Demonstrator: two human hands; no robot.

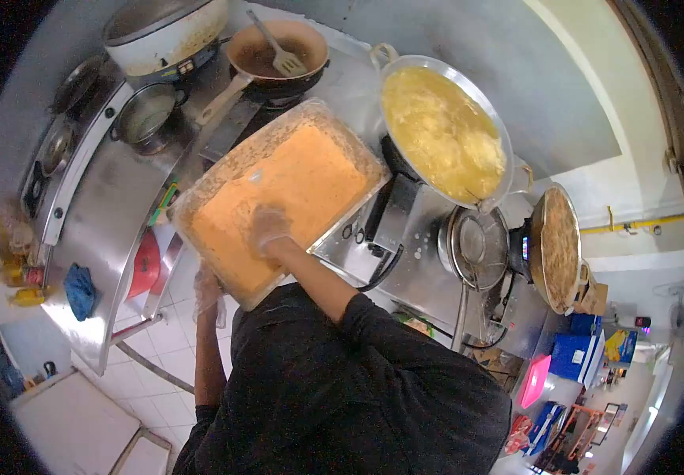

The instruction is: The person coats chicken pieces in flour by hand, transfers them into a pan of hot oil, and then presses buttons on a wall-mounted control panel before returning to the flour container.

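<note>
A rectangular clear plastic tub (191, 229) of orange powder (310, 174) sits tilted in front of me, its inner wall dusted with powder. My right hand (269, 229), in a clear glove, reaches down into the powder near the tub's near side. Its fingers are blurred and partly sunk, so what they hold does not show. My left hand (209, 294), also gloved, grips the tub's left side near the lower corner, with some fingers hidden. A small pale lump (255, 176) lies on the powder.
Beyond the tub, a big pan of bubbling yellow oil (437, 131) stands on a burner. A pan with a slotted turner (286, 62) is at the back left. Strainers (478, 245) and another wide pan (559, 245) stand right. A blue cloth (79, 291) lies on the left steel counter (96, 214).
</note>
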